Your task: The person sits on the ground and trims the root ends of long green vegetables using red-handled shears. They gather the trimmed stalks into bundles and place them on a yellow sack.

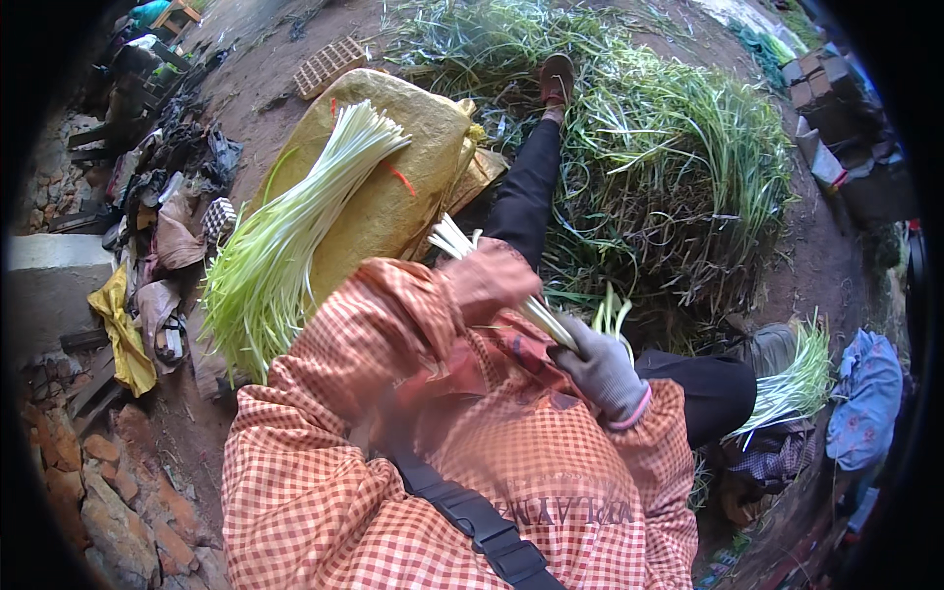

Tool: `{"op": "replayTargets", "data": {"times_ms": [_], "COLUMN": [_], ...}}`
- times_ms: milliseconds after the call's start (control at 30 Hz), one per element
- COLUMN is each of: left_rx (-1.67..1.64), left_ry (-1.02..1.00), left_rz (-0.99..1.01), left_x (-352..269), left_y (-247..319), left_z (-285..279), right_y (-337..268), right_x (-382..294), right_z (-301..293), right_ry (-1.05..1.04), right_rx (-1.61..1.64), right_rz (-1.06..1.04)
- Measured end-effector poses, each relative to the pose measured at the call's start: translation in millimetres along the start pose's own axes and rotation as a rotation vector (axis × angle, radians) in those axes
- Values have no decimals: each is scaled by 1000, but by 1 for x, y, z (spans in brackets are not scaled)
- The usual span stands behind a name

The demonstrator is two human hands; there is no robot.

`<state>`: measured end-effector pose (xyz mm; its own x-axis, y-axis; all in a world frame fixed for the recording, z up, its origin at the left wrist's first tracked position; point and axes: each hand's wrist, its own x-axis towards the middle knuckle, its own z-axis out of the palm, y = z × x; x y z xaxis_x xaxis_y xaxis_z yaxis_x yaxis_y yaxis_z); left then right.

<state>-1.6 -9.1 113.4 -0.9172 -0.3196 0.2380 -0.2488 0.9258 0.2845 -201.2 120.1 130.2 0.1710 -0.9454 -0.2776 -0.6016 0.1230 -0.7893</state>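
Observation:
My left hand, bare and slightly blurred, is closed round a thin bunch of pale stalks in front of my chest. The white ends stick out past its far side. My right hand, in a grey knitted glove with a pink cuff, grips the same bunch further down; greener stalk parts show just beyond the glove. To the left, a large bundle of long white-and-green stalks lies across a stuffed yellow woven sack. Another pile of pale stalks rests at the right, beside my bent knee.
A big heap of cut green leaves with roots lies ahead and right, against my outstretched leg. Perforated bricks, rags, a yellow cloth and broken rubble line the left. A blue cloth bundle sits far right.

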Motion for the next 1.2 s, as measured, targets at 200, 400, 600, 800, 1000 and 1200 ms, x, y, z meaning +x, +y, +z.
{"op": "replayTargets", "data": {"times_ms": [200,400,600,800,1000,1200], "left_rx": [-43,-1253,-2149,-1922,-1822,-1821], "left_ry": [287,-17,804,533,159,148], "left_rz": [-662,-725,-679,-505,-349,-378], "left_x": [-52,-20,54,56,67,77], "left_y": [-71,-5,16,34,60,69], "left_z": [-26,15,18,-5,-14,-15], "right_y": [16,-3,-3,-9,-46,-67], "right_x": [-34,2,9,7,21,22], "right_z": [-20,-3,35,-16,-98,-104], "right_ry": [254,587,492,278,502,526], "right_rx": [331,74,-158,449,510,494], "right_rz": [121,-18,-54,-54,-317,-167]}}
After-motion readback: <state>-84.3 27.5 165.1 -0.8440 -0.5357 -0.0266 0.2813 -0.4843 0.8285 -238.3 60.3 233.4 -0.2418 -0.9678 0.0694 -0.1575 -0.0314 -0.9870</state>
